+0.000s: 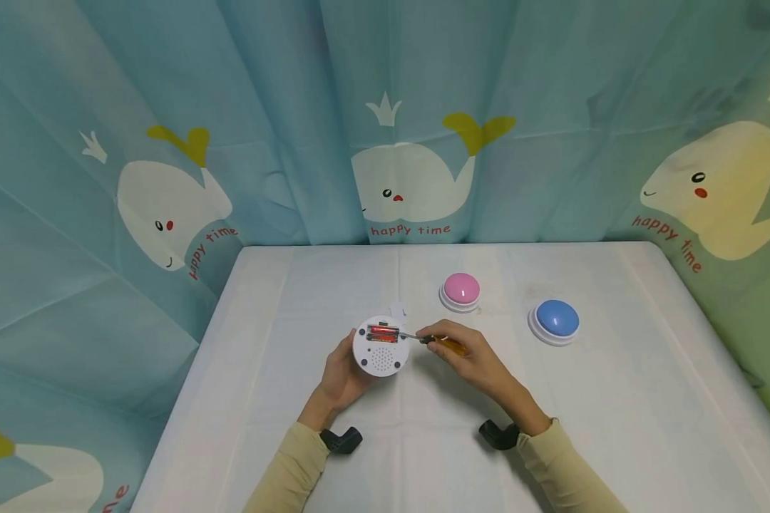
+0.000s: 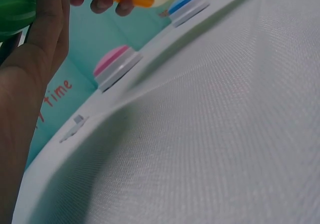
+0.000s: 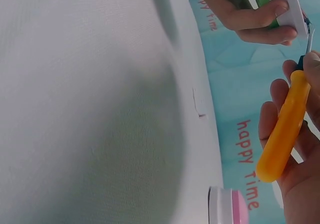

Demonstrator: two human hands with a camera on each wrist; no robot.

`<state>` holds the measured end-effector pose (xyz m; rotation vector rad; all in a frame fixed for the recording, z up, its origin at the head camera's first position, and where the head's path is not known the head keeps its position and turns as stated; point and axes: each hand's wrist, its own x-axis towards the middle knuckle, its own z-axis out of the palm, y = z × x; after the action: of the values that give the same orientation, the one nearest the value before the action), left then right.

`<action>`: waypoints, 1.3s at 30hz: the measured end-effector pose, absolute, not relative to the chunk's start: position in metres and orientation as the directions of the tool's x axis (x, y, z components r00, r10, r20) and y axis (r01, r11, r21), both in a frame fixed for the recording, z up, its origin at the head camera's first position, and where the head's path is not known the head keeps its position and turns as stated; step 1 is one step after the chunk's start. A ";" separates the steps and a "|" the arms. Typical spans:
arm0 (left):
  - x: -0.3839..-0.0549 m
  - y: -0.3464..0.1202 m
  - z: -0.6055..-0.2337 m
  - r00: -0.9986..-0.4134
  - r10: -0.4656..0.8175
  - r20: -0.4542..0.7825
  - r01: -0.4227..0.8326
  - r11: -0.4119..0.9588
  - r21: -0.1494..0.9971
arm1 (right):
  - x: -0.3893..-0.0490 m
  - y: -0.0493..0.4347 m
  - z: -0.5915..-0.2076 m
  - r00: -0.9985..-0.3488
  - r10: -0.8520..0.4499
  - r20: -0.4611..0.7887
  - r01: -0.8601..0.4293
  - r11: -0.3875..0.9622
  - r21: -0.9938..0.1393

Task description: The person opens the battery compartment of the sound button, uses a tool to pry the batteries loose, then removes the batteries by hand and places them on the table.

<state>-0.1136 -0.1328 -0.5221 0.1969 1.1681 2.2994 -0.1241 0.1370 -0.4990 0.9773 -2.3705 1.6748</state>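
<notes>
My left hand (image 1: 345,376) holds a round white button device (image 1: 381,360) with its underside turned up. Two red batteries (image 1: 383,333) lie in its uncovered compartment. A green dome (image 2: 17,9) shows on its other side in the left wrist view. In my right hand (image 1: 471,356) is a screwdriver (image 3: 286,129) with a yellow-orange handle, pinched between thumb and fingers. Its metal tip reaches the right end of the battery compartment. A small white battery cover (image 1: 398,311) lies on the table just beyond the device.
A pink-domed button (image 1: 461,288) stands on the white table (image 1: 308,299) beyond my right hand. Farther right is a blue-domed button (image 1: 557,318). A blue whale-print curtain (image 1: 282,107) hangs behind the table and along its sides.
</notes>
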 end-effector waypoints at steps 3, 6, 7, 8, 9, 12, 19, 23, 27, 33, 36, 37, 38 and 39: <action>-0.113 -0.133 -0.520 -0.838 0.536 -0.104 -0.409 -0.488 0.771 | -0.124 0.137 -0.499 -0.792 -0.452 0.410 -0.539 0.203 -0.817; -0.112 -0.133 -0.518 -0.836 0.541 -0.094 -0.407 -0.497 0.766 | -0.124 0.137 -0.499 -0.794 -0.455 0.402 -0.536 0.214 -0.817; -0.112 -0.133 -0.518 -0.835 0.543 -0.090 -0.408 -0.501 0.764 | -0.124 0.137 -0.500 -0.790 -0.458 0.408 -0.543 0.214 -0.812; -0.112 -0.133 -0.517 -0.834 0.546 -0.084 -0.406 -0.503 0.763 | -0.124 0.137 -0.500 -0.790 -0.459 0.406 -0.543 0.217 -0.811; -0.112 -0.134 -0.517 -0.832 0.548 -0.079 -0.405 -0.505 0.762 | -0.124 0.137 -0.500 -0.792 -0.459 0.402 -0.539 0.218 -0.813; -0.112 -0.134 -0.517 -0.831 0.552 -0.066 -0.402 -0.515 0.757 | -0.123 0.138 -0.501 -0.791 -0.460 0.403 -0.542 0.222 -0.810; -0.113 -0.134 -0.519 -0.833 0.551 -0.053 -0.400 -0.534 0.745 | -0.122 0.142 -0.501 -0.794 -0.462 0.394 -0.546 0.258 -0.797; -0.114 -0.135 -0.519 -0.823 0.566 -0.034 -0.405 -0.544 0.735 | -0.122 0.146 -0.501 -0.798 -0.459 0.391 -0.551 0.291 -0.782; -0.114 -0.135 -0.519 -0.826 0.561 -0.045 -0.411 -0.547 0.729 | -0.122 0.151 -0.504 -0.801 -0.456 0.387 -0.557 0.331 -0.762; -0.113 -0.134 -0.518 -0.833 0.548 -0.075 -0.419 -0.538 0.732 | -0.123 0.156 -0.508 -0.817 -0.455 0.353 -0.547 0.420 -0.724; -0.113 -0.134 -0.519 -0.834 0.546 -0.081 -0.420 -0.532 0.735 | -0.123 0.157 -0.509 -0.838 -0.450 0.309 -0.518 0.475 -0.712; -0.113 -0.134 -0.519 -0.834 0.546 -0.083 -0.421 -0.532 0.735 | -0.123 0.158 -0.510 -0.844 -0.448 0.294 -0.507 0.489 -0.709; -0.113 -0.134 -0.519 -0.834 0.545 -0.086 -0.423 -0.532 0.733 | -0.123 0.158 -0.511 -0.851 -0.446 0.278 -0.496 0.504 -0.708; -0.113 -0.134 -0.519 -0.834 0.544 -0.086 -0.423 -0.533 0.733 | -0.123 0.159 -0.512 -0.855 -0.446 0.265 -0.487 0.513 -0.707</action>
<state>-0.1133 -0.1337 -0.5186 0.2050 1.0623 2.3416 -0.1232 0.1587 -0.5119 0.8293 -2.6894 1.2805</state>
